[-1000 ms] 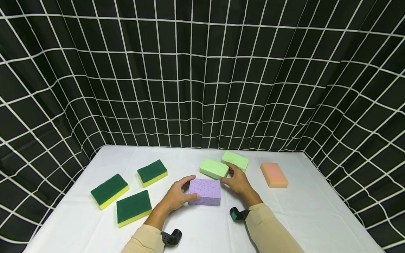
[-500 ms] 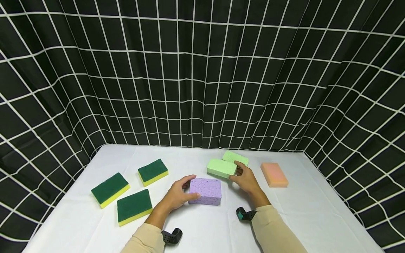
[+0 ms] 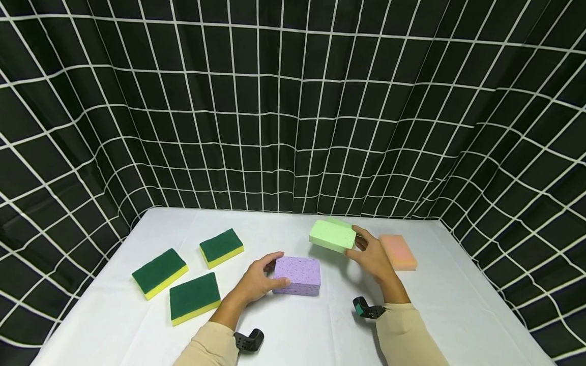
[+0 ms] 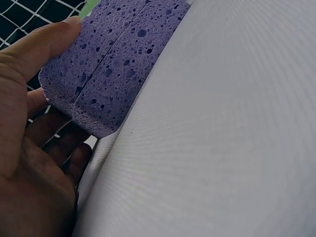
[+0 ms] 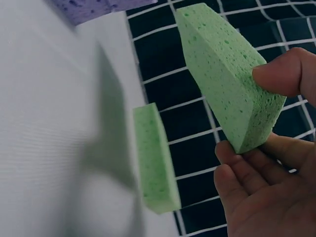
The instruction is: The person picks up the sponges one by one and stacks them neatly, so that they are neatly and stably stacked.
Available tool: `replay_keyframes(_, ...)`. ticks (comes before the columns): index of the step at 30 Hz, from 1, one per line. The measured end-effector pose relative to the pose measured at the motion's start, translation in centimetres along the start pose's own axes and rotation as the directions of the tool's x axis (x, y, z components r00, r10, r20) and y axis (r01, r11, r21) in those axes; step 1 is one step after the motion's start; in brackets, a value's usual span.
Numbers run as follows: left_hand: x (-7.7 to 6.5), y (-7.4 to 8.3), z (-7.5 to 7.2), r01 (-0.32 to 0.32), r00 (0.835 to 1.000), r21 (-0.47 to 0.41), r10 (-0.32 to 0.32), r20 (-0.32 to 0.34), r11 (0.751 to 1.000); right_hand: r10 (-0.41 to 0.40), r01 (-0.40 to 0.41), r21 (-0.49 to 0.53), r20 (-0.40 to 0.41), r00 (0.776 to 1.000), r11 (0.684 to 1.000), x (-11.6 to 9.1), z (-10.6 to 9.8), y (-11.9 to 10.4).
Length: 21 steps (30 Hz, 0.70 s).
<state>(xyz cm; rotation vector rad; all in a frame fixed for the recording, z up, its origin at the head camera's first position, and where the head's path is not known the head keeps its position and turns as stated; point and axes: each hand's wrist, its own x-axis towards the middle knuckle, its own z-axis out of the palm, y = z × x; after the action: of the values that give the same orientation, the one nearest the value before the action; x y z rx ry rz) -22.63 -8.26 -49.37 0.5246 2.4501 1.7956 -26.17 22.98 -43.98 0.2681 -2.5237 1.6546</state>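
Note:
My left hand point(image 3: 256, 283) grips the left end of two stacked purple sponges point(image 3: 297, 272), thumb at the front and fingers behind. A seam between the two purple sponges point(image 4: 116, 57) shows in the left wrist view, and the lower one rests on the table. My right hand point(image 3: 374, 256) pinches a light green sponge point(image 3: 331, 235) by its right end. That sponge is off the table and casts a shadow below. Mostly hidden behind it in the head view, a second green sponge point(image 5: 157, 160) lies on the table, plainer in the right wrist view.
On the left lie three yellow sponges with dark green tops, one at the back point(image 3: 222, 246), one far left point(image 3: 159, 272) and one nearer point(image 3: 195, 297). An orange sponge point(image 3: 398, 251) lies right of my right hand. A black gridded curtain point(image 3: 293, 112) surrounds the white table point(image 3: 458, 315).
My right hand has lifted the green sponge off the table and moved it right, over the second green one. The left hand has stayed on the purple sponges.

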Motion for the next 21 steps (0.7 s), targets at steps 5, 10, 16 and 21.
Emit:
replay_keyframes(5,-0.1,0.0,0.0,-0.009,1.000,0.014,0.009,-0.001,1.000,-0.039,0.040,-0.005,0.010,0.999,0.999,-0.5,-0.4,-0.9)
replay_keyframes(10,-0.1,-0.2,0.1,-0.010,1.000,0.012,0.010,0.001,1.000,-0.107,0.107,0.021,0.015,0.994,0.994,-1.2,-0.6,-2.2)
replay_keyframes(16,-0.1,-0.1,0.1,-0.006,1.000,0.013,0.006,0.001,1.000,-0.205,0.205,0.037,0.019,0.978,0.978,-2.0,-1.1,-3.5)
replay_keyframes(21,-0.3,0.5,0.0,-0.014,1.000,0.010,0.014,0.000,1.000,-0.319,0.318,0.046,0.026,0.947,0.947,-2.3,-1.3,-4.6)
